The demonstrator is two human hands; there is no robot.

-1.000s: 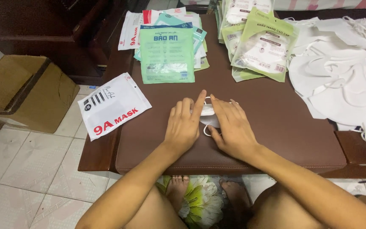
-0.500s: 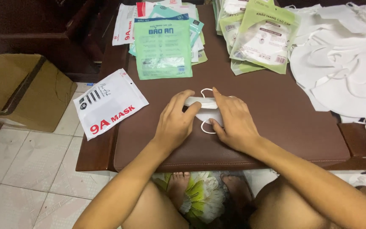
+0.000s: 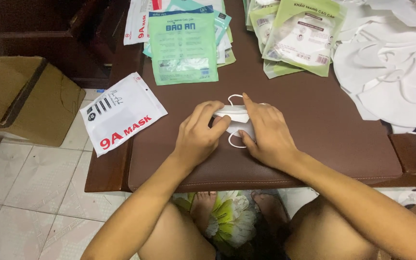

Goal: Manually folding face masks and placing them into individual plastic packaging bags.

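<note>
Here, hands first:
Left hand [image 3: 199,137]: fingers curled over the near end of a folded white mask [image 3: 237,119], pressing it down.
Right hand [image 3: 266,132]: laid flat on the mask's other side, forefinger stretched along the fold.
Mask: flat on the brown counter [image 3: 314,120], ear loops poking out between both hands.
Left of it: a white pouch [image 3: 121,113] overhanging the counter's edge.
Beyond: green pouches [image 3: 181,48], loose white masks [image 3: 391,82] at right.
Floor: cardboard box [image 3: 25,98].

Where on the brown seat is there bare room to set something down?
Free: brown padded seat right of the right hand, before the loose white masks; also between left hand and white pouch. Crowded: far edge, green packets.
</note>
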